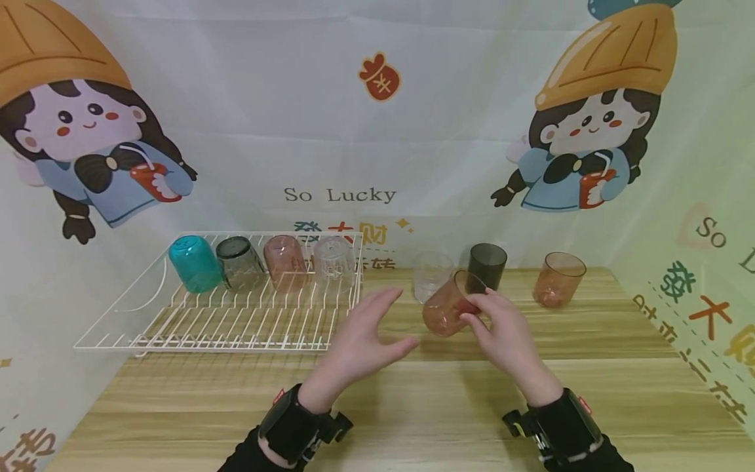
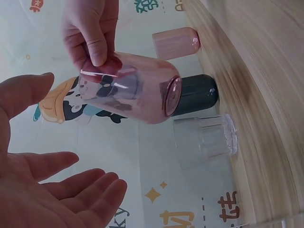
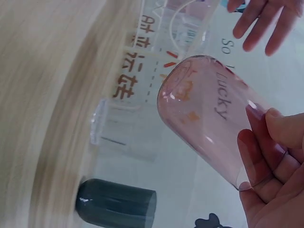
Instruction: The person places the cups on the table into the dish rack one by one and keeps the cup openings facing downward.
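A see-through pink glass hangs tilted above the table, its rim pinched between the thumb and fingers of my right hand. Its rounded base points down and to the left. My left hand is held out to the left of that glass, thumb and fingers spread, holding nothing. In the left wrist view a gap shows between the left hand and the pink glass. Behind the glass stand a clear glass and a dark grey glass, both upright on the table.
A white wire rack stands at the left. Along its back are upside-down glasses: teal, grey, pink and clear. Another pink glass stands upright at the right. A printed curtain hangs behind the wooden table.
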Tool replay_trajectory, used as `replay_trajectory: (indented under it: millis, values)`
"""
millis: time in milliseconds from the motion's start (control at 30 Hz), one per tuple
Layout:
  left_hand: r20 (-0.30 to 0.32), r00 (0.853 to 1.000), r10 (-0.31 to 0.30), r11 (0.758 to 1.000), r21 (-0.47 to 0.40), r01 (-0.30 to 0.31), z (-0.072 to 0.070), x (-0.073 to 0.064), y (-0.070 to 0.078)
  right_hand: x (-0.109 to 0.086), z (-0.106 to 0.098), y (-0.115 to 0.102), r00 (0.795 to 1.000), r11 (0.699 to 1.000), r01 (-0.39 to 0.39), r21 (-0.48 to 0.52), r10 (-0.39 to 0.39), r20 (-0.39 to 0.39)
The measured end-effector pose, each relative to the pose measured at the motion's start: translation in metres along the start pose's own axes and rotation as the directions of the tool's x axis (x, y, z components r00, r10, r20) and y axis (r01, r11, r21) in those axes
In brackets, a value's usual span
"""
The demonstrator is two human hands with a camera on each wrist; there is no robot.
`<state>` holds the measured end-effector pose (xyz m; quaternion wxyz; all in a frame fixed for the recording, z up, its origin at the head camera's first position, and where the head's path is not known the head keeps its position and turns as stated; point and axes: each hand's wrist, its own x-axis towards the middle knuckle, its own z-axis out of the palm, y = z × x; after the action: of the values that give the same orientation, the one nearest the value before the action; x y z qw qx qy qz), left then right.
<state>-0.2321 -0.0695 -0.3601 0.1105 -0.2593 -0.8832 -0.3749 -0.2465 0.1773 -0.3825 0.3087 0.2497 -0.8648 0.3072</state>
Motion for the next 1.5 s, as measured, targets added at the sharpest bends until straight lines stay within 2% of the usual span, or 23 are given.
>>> replay_trajectory:
  millis: [267,633,867,1133,1333,1500]
  values:
    - [-0.026,1.0,0.018,0.999,-0.029,-0.019,0.003,0.001,0.002,0.003,-0.008,-0.012,0.999,0.997,0.016,0.082,-0.012,-0.045]
    - [-0.068,0.998,0.0,0.998,-0.061,-0.004,0.004,0.002,0.007,0.007,-0.018,-0.027,0.995,0.984,0.024,0.174,-0.007,-0.099]
    - [-0.103,0.995,-0.008,0.994,-0.106,-0.003,0.003,0.003,0.012,0.008,-0.024,-0.034,0.991,0.968,-0.01,0.251,0.042,-0.123]
    - [-0.124,0.992,-0.005,0.985,-0.169,-0.016,0.002,0.005,0.019,0.008,-0.028,-0.042,0.982,0.944,-0.023,0.33,0.084,-0.171]
    - [-0.162,0.987,0.017,0.976,-0.213,-0.052,0.001,0.005,0.022,0.008,-0.033,-0.05,0.971,0.907,-0.058,0.416,0.148,-0.188]
    - [-0.187,0.982,0.032,0.964,-0.253,-0.079,0.001,0.005,0.023,0.008,-0.036,-0.056,0.964,0.884,-0.018,0.468,0.14,-0.227]
